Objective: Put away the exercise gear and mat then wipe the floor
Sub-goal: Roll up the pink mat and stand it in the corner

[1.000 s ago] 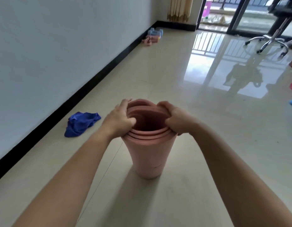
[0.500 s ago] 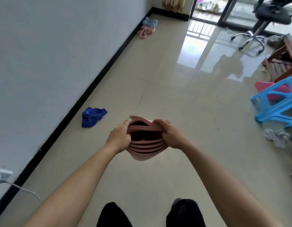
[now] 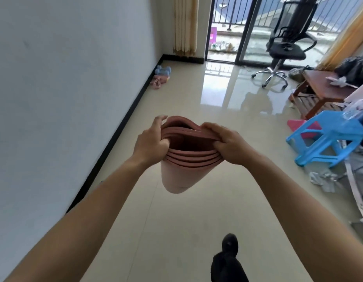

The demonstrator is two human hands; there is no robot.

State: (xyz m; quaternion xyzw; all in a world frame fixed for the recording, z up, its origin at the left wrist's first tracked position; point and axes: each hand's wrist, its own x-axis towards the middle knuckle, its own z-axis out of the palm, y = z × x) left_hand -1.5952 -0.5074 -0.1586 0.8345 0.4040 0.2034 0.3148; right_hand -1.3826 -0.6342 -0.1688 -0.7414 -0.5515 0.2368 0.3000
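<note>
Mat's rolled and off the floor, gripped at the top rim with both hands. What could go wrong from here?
1. The left hand and right hand pinch only the top rim of the loosely rolled pink foam exercise mat; its layers gape, so it may unroll or slide out.
2. The held roll hides the glossy tiled floor just ahead.
3. The tipped blue plastic stool and crumpled litter lie to the right: trip hazards.

No text, label, brand, number or sign can be read anywhere in the view. The rolled pink mat [image 3: 182, 174] shows plain surfaces without print, and the white wall [image 3: 64, 78] bears no writing. The clutter at the right edge is too small and blurred to show any lettering.
</note>
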